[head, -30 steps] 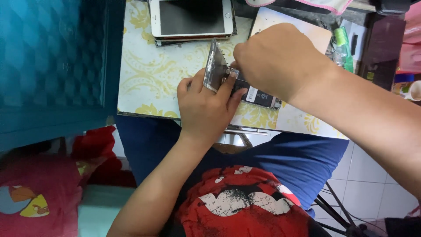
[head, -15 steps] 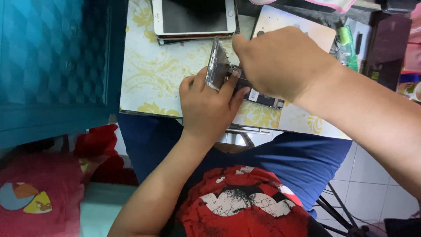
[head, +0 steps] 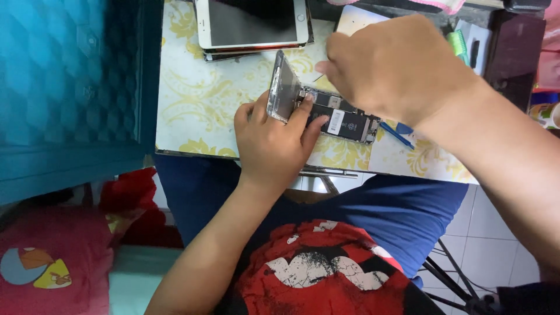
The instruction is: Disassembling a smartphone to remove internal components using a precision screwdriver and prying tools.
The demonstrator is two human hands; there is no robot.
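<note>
An opened phone lies on the patterned tabletop point(head: 198, 105). Its body point(head: 344, 121) shows a black battery and small boards. The screen panel point(head: 282, 87) stands swung up on edge at the body's left side. My left hand point(head: 271, 146) grips that panel from below, thumb pressed on the body's near edge. Just above the far end of the body hovers my right hand point(head: 402, 67), fingers curled together. Anything pinched in them is hidden.
A white phone point(head: 251, 22) rests on a stack at the table's far edge. Right of the open phone are a blue pry tool point(head: 398, 135) and a green tool point(head: 458, 44). A teal cabinet point(head: 70, 87) borders the table's left side.
My right hand has drawn back up and to the right, uncovering the phone's battery and boards. My left hand keeps the screen panel propped up.
</note>
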